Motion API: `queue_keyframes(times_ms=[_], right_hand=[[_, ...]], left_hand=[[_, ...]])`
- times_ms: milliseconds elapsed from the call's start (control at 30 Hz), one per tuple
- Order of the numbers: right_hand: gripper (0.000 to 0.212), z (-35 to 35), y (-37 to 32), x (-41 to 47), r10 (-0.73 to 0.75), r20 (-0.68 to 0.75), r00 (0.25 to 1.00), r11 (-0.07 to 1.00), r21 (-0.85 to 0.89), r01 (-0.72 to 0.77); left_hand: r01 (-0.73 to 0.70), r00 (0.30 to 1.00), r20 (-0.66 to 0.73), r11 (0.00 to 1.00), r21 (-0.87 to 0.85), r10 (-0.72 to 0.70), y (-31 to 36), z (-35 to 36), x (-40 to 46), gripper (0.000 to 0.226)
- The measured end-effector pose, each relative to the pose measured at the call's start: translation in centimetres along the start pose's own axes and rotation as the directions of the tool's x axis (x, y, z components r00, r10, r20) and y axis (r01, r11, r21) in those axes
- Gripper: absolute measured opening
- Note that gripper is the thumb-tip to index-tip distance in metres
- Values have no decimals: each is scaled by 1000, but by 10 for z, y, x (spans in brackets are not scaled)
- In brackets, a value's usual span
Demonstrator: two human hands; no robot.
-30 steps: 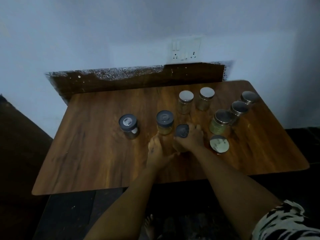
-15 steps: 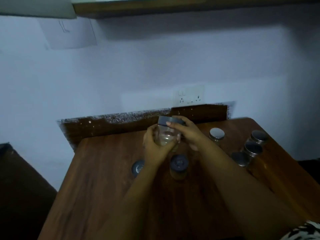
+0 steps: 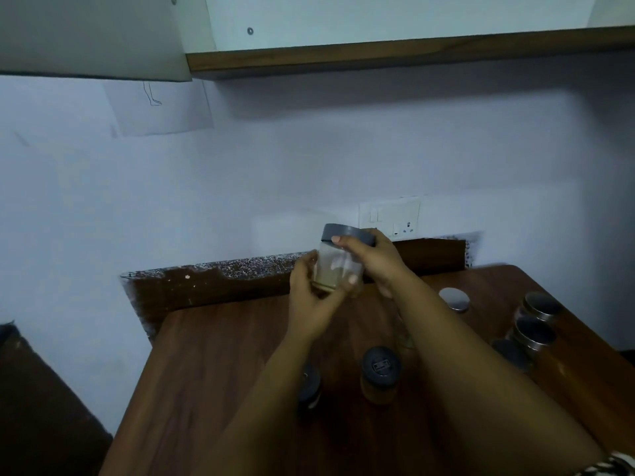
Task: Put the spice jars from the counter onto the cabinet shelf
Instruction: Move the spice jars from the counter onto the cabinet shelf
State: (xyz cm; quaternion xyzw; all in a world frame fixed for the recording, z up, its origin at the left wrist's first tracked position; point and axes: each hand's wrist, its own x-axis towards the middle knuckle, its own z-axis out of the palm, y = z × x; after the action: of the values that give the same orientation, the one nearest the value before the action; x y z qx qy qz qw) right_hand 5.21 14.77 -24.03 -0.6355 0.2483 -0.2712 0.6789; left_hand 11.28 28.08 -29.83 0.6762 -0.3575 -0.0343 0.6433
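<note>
Both hands hold a clear glass jar with a grey lid (image 3: 338, 261) above the counter.
The left hand (image 3: 311, 297) cups its base and the right hand (image 3: 372, 259) grips near the lid; it could slip or clip the brown wooden shelf edge (image 3: 395, 55) overhead.

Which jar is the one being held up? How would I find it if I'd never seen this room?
Find the brown wooden table against the pale wall, then look above its back edge, just left of the white wall socket. There a clear jar with a grey lid is held between the left hand and right hand. It is the only jar off the table.
</note>
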Motion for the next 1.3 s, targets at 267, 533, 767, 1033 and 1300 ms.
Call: queue_keyframes(times_ms=[267,533,767,1033,1300], right_hand=[[52,17,-9,19,9,12,1000,992,129,-11],[58,15,-11,28,16,121,993,970,238,-45],[55,8,-13,32,-6,72,997,975,222,-11],[49,7,-16,28,-18,248,969,980,196,-32],[53,4,-20,22,-48,341,939,900,423,-108]], left_hand=[[113,994,21,989,-93,-112,5,5,21,59],[373,923,312,718,-588,-224,8,-4,35,54],[153,987,117,897,-414,-114,9,0,38,86],[37,995,94,974,-224,-16,23,-1,38,108],[-43,965,250,991,-129,75,33,-39,44,95]])
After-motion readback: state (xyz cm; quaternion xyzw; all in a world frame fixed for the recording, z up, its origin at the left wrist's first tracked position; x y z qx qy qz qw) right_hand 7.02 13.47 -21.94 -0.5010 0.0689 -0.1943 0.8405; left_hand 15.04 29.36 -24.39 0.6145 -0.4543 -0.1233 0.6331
